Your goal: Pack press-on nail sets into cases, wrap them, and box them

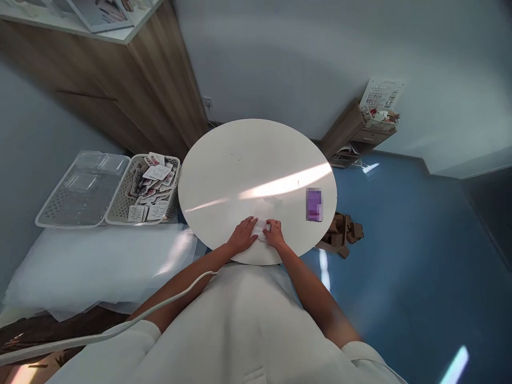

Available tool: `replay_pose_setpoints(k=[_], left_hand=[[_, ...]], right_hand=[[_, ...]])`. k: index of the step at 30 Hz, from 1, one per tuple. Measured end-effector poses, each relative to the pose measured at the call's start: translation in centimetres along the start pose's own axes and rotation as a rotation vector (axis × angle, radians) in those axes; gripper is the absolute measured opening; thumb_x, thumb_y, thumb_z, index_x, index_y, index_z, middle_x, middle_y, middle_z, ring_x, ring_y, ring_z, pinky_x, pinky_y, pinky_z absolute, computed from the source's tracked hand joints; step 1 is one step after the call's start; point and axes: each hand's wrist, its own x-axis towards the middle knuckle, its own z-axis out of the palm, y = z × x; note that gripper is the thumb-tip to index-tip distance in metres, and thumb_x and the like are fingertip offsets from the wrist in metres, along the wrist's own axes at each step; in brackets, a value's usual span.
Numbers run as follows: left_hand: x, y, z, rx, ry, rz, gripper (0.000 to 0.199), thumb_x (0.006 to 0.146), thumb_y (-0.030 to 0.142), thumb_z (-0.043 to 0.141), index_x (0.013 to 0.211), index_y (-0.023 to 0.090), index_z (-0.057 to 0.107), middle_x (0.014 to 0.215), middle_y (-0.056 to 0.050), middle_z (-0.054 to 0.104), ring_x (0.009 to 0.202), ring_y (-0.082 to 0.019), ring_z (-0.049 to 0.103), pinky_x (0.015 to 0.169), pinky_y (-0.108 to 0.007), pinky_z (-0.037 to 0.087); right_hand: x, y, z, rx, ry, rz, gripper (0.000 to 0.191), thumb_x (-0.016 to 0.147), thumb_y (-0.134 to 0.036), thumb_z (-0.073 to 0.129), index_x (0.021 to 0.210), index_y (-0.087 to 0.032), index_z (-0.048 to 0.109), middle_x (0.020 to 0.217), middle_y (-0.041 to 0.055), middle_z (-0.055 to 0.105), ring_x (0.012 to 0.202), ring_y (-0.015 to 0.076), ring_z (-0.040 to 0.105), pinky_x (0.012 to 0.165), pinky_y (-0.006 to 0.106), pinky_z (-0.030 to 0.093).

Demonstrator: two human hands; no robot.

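Near the front edge of the round white table (224,154), a small whitish, translucent piece (261,229) lies between my two hands. My left hand (243,235) rests at its left side, fingers slightly spread and touching its edge. From the right, my right hand (274,233) has its fingers curled and pinched on the same piece. What exactly the piece is cannot be made out. A blurred purple object (314,205) lies farther right on the tabletop.
Left of the table is a white basket (176,186) filled with printed packets, beside another basket (52,205) holding clear plastic. Translucent sheeting (100,266) lies below them. Brown cardboard boxes (340,234) are at the right. A white cable (160,305) crosses my left forearm.
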Motion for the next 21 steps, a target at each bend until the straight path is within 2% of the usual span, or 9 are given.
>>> replay_pose_setpoints(k=[4, 6, 8, 11, 13, 15, 18, 21], left_hand=[[0.0, -0.3, 0.7, 0.053, -0.042, 0.023, 0.052, 0.080, 0.033, 0.045, 0.128, 0.016, 0.033, 0.133, -0.014, 0.038, 0.119, -0.025, 0.039, 0.094, -0.039, 0.034], [0.0, -0.1, 0.8, 0.080, -0.042, 0.016, 0.049, 0.080, 0.033, 0.045, 0.125, 0.017, 0.037, 0.134, -0.014, 0.038, 0.118, -0.026, 0.040, 0.094, -0.040, 0.034], [0.1, 0.1, 0.6, 0.107, -0.055, 0.016, 0.047, 0.079, 0.033, 0.047, 0.123, 0.019, 0.040, 0.133, -0.014, 0.039, 0.117, -0.027, 0.042, 0.093, -0.041, 0.035], [0.4, 0.2, 0.1, 0.133, -0.072, 0.043, 0.048, 0.076, 0.032, 0.050, 0.122, 0.020, 0.043, 0.131, -0.013, 0.042, 0.118, -0.028, 0.040, 0.094, -0.042, 0.034], [0.6, 0.0, -0.3, 0.131, -0.077, 0.070, 0.048, 0.075, 0.033, 0.052, 0.121, 0.021, 0.044, 0.131, -0.012, 0.042, 0.120, -0.028, 0.038, 0.096, -0.043, 0.033], [0.8, -0.3, -0.7, 0.112, -0.090, 0.099, 0.050, 0.074, 0.034, 0.054, 0.121, 0.021, 0.044, 0.133, -0.012, 0.040, 0.123, -0.027, 0.035, 0.098, -0.042, 0.031], [1.1, -0.6, -1.2, 0.093, -0.146, 0.136, 0.058, 0.068, 0.034, 0.060, 0.122, 0.021, 0.043, 0.135, -0.012, 0.038, 0.124, -0.026, 0.035, 0.099, -0.040, 0.030], [1.5, -0.4, -1.7, 0.118, -0.196, 0.129, 0.064, 0.061, 0.031, 0.067, 0.120, 0.021, 0.043, 0.133, -0.012, 0.040, 0.121, -0.028, 0.038, 0.097, -0.041, 0.032]], right_hand=[[-1.5, -0.1, 0.2, -0.072, 0.029, -0.058, 0.044, 0.072, -0.014, 0.045, 0.116, -0.019, 0.042, 0.118, 0.0096, 0.037, 0.109, 0.0182, 0.045, 0.092, 0.034, 0.040], [-2.2, -0.3, 0.1, -0.198, 0.072, -0.143, 0.056, 0.072, -0.013, 0.044, 0.126, -0.019, 0.032, 0.130, 0.0128, 0.032, 0.121, 0.0221, 0.035, 0.097, 0.039, 0.034], [-2.7, -0.5, -0.1, -0.348, 0.069, -0.266, 0.062, 0.074, -0.009, 0.041, 0.133, -0.021, 0.025, 0.140, 0.0118, 0.023, 0.130, 0.0240, 0.022, 0.102, 0.043, 0.026], [-2.8, -0.6, -0.6, -0.485, -0.091, -0.410, 0.061, 0.079, -0.008, 0.034, 0.136, -0.021, 0.019, 0.144, 0.0094, 0.019, 0.133, 0.0223, 0.013, 0.104, 0.045, 0.021], [-2.6, -0.4, -0.7, -0.517, -0.208, -0.434, 0.064, 0.080, -0.016, 0.039, 0.138, -0.018, 0.013, 0.145, 0.0118, 0.017, 0.134, 0.0234, 0.013, 0.102, 0.046, 0.023], [-2.4, -0.1, -0.7, -0.533, -0.256, -0.434, 0.076, 0.076, -0.024, 0.051, 0.138, -0.015, 0.009, 0.146, 0.0143, 0.012, 0.134, 0.0254, 0.009, 0.102, 0.046, 0.025], [-1.9, 0.3, -0.9, -0.552, -0.211, -0.425, 0.089, 0.068, -0.026, 0.063, 0.138, -0.012, 0.010, 0.146, 0.0172, 0.007, 0.134, 0.0274, 0.004, 0.102, 0.044, 0.027], [-1.5, 0.2, -1.3, -0.598, -0.101, -0.407, 0.094, 0.064, -0.027, 0.068, 0.138, -0.012, 0.011, 0.145, 0.0181, 0.004, 0.134, 0.0296, 0.001, 0.102, 0.048, 0.024]])
